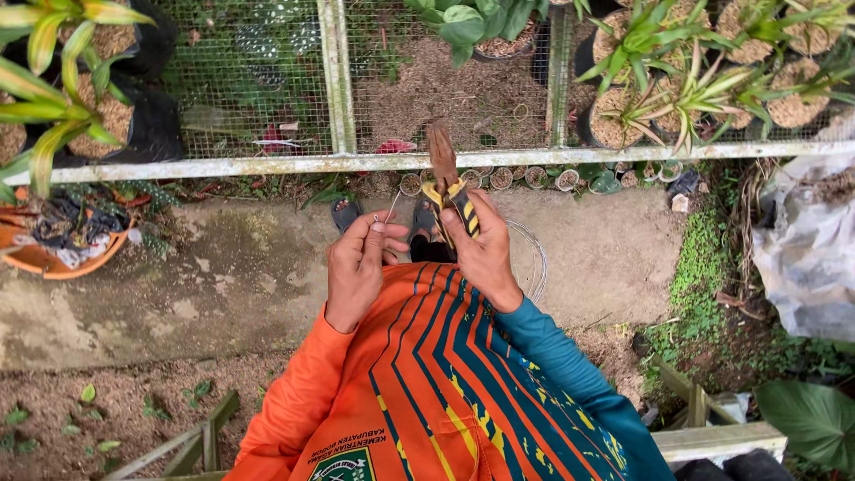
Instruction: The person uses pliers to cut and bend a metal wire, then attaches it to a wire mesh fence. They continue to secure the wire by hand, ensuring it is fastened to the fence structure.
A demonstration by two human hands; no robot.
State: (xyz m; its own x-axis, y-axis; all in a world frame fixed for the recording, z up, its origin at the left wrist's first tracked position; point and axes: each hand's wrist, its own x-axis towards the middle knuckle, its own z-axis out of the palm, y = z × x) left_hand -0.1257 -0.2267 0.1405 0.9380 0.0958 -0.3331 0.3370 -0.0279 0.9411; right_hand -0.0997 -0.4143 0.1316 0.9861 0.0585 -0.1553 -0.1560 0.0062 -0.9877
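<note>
The right hand (483,254) is clamped around the yellow-and-black handles of a pair of pliers (448,183), whose rusty brown jaws point away from the body toward the mesh fence (258,80). The left hand (358,267) sits just beside it, fingers pinched together on a thin piece of wire (392,207) that sticks up from the fingertips. The two hands are close but not touching. Just past the right hand, a coil of wire (532,258) lies on the concrete floor (223,267), partly hidden by the wrist. Beyond the hands, two sandalled feet (346,212) stand on the concrete near the fence rail. Beyond the fence, farther from the hands, potted plants (677,89) stand in husk-filled pots. Far off to the left hand's side lies an orange basin (53,258) with dark cloth in it.
</note>
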